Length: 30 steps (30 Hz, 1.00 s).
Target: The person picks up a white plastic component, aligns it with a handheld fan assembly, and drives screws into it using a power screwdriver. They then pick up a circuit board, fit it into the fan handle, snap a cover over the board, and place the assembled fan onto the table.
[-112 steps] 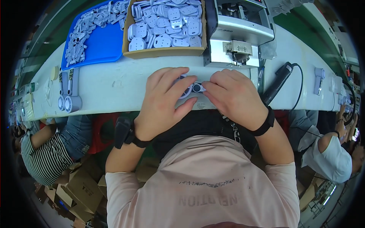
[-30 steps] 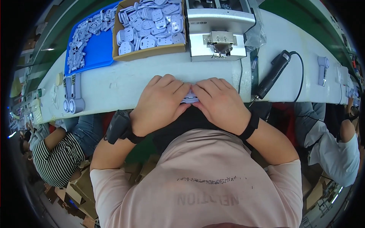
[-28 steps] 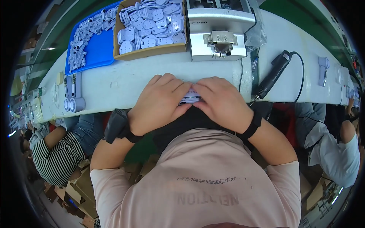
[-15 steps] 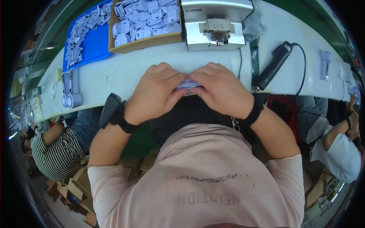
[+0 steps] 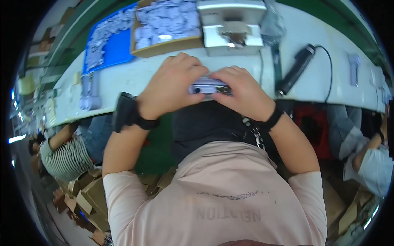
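Observation:
Over the table's near edge, my left hand (image 5: 174, 84) and my right hand (image 5: 242, 92) hold a small lavender plastic casing (image 5: 209, 87) between them. My left fingers and thumb close on its left end. At the other end, my right thumb and fingers pinch it. The side facing me shows a round dark spot on the left and a dark, shiny part near the right thumb. My fingers cover both ends, and some motion blur hides fine detail.
Behind my hands stand a blue tray (image 5: 117, 51) of small pale parts, a cardboard box (image 5: 166, 46) of lavender pieces and a silver machine (image 5: 234, 28). A corded black electric screwdriver (image 5: 298, 69) lies right. Lavender devices (image 5: 93, 96) lie left. People sit on both sides.
The casing has been turned, so its side with dark parts now faces me. My hands have moved slightly apart, showing more of it. The whole view has shifted a little.

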Motion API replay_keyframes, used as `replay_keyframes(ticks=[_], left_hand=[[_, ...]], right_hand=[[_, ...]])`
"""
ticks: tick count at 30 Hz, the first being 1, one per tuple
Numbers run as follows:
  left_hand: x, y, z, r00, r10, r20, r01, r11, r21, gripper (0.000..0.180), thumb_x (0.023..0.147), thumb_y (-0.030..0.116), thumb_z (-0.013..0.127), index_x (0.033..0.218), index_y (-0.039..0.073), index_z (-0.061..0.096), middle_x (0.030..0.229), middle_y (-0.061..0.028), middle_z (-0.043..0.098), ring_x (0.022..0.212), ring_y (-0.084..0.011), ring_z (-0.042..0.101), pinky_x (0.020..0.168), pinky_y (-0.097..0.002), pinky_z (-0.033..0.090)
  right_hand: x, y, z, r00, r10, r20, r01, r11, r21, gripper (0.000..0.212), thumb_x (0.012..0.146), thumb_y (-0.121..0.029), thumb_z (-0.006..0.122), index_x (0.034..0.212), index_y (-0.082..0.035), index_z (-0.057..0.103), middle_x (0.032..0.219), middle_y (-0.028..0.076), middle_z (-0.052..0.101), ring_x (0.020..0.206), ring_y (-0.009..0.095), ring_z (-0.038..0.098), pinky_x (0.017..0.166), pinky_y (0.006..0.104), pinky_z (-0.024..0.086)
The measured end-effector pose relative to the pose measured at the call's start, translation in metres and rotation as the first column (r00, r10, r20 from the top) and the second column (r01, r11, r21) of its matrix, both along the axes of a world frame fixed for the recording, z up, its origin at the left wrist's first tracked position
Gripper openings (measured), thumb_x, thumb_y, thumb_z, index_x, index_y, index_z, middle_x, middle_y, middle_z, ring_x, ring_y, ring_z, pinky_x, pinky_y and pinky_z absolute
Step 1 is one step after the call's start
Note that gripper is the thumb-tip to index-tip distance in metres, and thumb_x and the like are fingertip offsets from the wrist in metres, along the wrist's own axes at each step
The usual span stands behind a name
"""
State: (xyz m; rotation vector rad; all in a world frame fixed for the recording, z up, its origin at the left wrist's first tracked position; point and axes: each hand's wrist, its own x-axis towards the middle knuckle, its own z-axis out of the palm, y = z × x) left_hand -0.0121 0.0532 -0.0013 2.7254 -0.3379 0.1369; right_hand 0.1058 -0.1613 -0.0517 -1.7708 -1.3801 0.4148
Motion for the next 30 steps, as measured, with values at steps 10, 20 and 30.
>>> replay_keyframes(ticks=[10,20,30], left_hand=[[-0.062,0.009,0.021,0.957,0.240,0.162,-0.266,0.950,0.166,0.031,0.076,0.016,0.082,0.104,0.007,0.072,0.096,-0.0089,0.068,0.092,-0.0298,0.066,0.082,-0.0424,0.050],[-0.306,0.377,0.033,0.366,0.912,0.186,-0.858,0.254,0.447,0.036,0.097,0.028,0.070,0.111,-0.005,0.069,0.096,-0.0207,0.071,0.087,-0.0357,0.065,0.080,-0.0453,0.052],[-0.288,0.468,-0.071,0.376,0.895,-0.242,-0.915,0.400,0.056,0.052,0.110,0.039,0.057,0.137,-0.006,0.064,0.128,-0.0228,0.071,0.117,-0.0300,0.067,0.102,-0.0380,0.049]], right_hand=[[-0.003,-0.044,0.028,0.992,-0.125,-0.024,0.126,0.992,0.029,0.056,0.084,-0.010,0.078,0.136,0.002,0.062,0.140,0.020,0.062,0.127,0.034,0.061,0.109,0.0399,0.045],[0.052,-0.164,0.030,0.668,-0.712,-0.216,0.702,0.700,-0.135,0.038,0.096,-0.007,0.070,0.133,0.003,0.065,0.122,0.009,0.068,0.114,0.018,0.063,0.100,0.0321,0.050],[0.218,-0.292,0.022,-0.038,-0.824,0.565,0.992,0.037,0.119,0.057,0.088,-0.039,0.080,0.127,0.002,0.070,0.108,0.021,0.076,0.097,0.032,0.074,0.088,0.0397,0.057]])
